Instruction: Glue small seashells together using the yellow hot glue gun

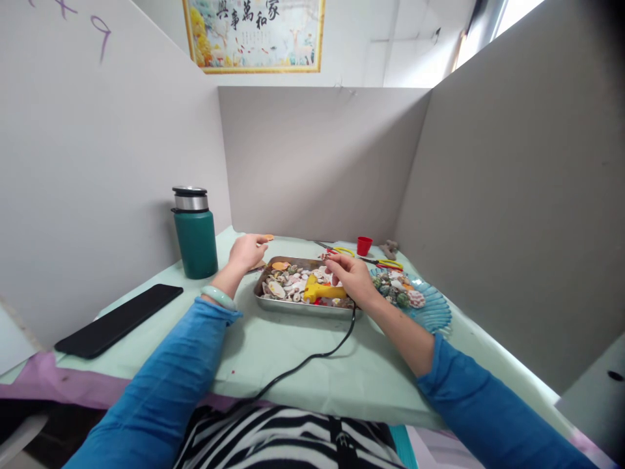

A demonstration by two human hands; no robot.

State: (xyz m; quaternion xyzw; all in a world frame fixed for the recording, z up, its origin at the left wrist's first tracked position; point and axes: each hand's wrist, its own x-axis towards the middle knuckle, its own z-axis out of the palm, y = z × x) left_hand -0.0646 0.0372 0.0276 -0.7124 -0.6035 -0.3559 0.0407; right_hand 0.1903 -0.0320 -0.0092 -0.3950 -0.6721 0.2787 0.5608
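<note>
Step, likely: handling small pieces over metal tray point(300, 309) of shells point(276, 289) | left hand point(248, 251): fingertips together on flat orange piece point(268, 238), beyond tray's far-left corner | right hand point(352, 279): pinching small reddish piece point(325, 256) above tray; yellow corded tool point(312, 289) beneath, contact unclear | next move: wants light, steady pinch

I see a grey back panel point(322, 156), a framed picture point(258, 42) above it, and a bright window point(508, 14) to its upper right.
</note>
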